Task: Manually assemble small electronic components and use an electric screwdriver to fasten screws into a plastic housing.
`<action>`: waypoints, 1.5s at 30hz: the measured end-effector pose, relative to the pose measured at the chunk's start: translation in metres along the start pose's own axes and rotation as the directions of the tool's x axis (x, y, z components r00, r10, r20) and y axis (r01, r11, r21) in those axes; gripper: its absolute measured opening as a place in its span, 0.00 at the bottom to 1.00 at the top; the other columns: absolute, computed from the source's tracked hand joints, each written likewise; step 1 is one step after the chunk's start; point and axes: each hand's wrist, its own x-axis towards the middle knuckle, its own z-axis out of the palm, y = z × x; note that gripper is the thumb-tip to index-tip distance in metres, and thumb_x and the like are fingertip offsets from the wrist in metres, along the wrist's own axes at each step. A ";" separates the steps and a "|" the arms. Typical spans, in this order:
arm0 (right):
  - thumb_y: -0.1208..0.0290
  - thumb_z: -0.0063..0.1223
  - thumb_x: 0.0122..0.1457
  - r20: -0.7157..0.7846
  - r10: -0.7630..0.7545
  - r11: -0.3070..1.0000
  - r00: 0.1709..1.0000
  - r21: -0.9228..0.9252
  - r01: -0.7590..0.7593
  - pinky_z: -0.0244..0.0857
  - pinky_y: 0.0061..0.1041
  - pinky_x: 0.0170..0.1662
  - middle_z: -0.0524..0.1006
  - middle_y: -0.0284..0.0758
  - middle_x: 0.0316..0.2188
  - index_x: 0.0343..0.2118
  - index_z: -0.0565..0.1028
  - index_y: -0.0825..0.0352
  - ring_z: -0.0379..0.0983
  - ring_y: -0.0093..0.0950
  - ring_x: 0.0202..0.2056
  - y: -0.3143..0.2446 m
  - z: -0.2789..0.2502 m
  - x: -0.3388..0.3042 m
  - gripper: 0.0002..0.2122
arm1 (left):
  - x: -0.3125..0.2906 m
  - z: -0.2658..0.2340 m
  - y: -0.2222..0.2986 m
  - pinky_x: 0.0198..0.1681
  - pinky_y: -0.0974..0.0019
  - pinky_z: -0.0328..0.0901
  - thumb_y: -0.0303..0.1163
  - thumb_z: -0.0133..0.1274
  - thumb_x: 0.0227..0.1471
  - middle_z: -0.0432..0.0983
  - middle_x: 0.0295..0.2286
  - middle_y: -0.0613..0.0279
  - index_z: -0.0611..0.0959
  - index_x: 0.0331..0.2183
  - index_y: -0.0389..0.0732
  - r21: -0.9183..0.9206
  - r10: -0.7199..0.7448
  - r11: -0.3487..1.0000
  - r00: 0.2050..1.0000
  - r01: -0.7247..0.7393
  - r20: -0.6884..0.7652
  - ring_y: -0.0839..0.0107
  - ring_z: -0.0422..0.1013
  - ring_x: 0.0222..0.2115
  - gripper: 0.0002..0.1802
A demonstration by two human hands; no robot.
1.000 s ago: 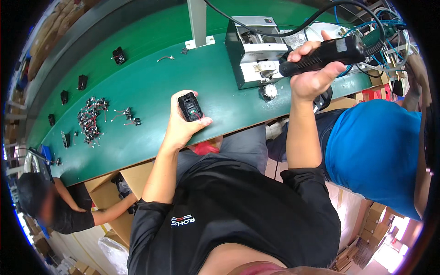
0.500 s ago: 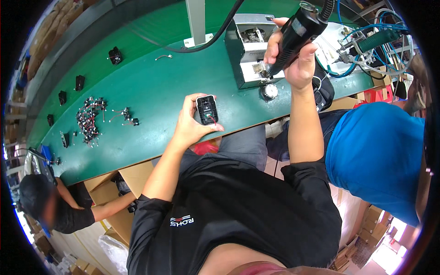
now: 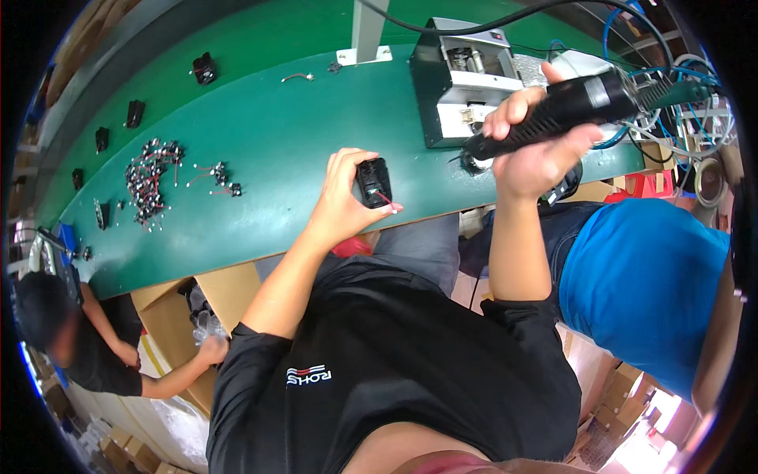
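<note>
My left hand [image 3: 335,199] is wrapped round a black plastic housing [image 3: 373,182] just above the near edge of the green bench. The housing's open inside shows, with a red wire by my thumb. In my right hand [image 3: 530,164] is a black electric screwdriver [image 3: 572,107], held tilted with its bit end pointing left and its cable end up to the right. That bit end is in front of a screw feeder [image 3: 467,83], above a small round container [image 3: 474,164] that it partly hides. The screwdriver is slightly blurred.
Wired small parts [image 3: 148,182] lie piled on the bench [image 3: 268,150] at left. Several black housings [image 3: 204,69] line its far side. A metal post [image 3: 368,31] and hanging cable are at the back. Co-workers sit at left and right, one in a blue shirt [image 3: 639,284].
The screwdriver has swung from steep to nearly level, and its bit end has come away from the feeder's front. The housing in my left hand has turned slightly and shifted right.
</note>
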 end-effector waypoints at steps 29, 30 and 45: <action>0.29 0.55 0.47 0.256 0.185 0.920 0.949 0.293 -0.259 0.62 0.19 0.25 0.71 0.34 0.22 0.47 0.66 0.72 0.67 0.20 0.21 0.051 0.062 -0.080 0.43 | -0.001 -0.003 0.001 0.48 0.56 0.59 0.44 0.78 0.21 0.72 0.36 0.60 0.77 0.41 0.42 0.083 -0.086 0.994 0.989 0.076 0.124 0.57 0.69 0.41 0.42; 0.28 0.53 0.47 0.249 0.191 0.919 0.949 0.294 -0.262 0.62 0.19 0.25 0.71 0.34 0.22 0.47 0.65 0.72 0.67 0.20 0.21 0.056 0.062 -0.080 0.44 | 0.001 -0.004 0.001 0.48 0.56 0.59 0.44 0.78 0.20 0.72 0.36 0.59 0.77 0.41 0.42 0.080 -0.094 0.993 0.988 0.085 0.119 0.57 0.69 0.40 0.42; 0.25 0.27 0.56 0.000 -0.235 0.936 0.972 -0.271 0.226 0.66 0.26 0.23 0.70 0.34 0.22 0.55 0.63 0.70 0.66 0.25 0.18 -0.006 -0.021 0.029 0.45 | 0.001 0.001 0.008 0.52 0.55 0.62 0.39 0.78 0.25 0.72 0.43 0.56 0.74 0.48 0.41 0.131 -0.076 0.989 0.995 0.068 0.064 0.54 0.67 0.47 0.45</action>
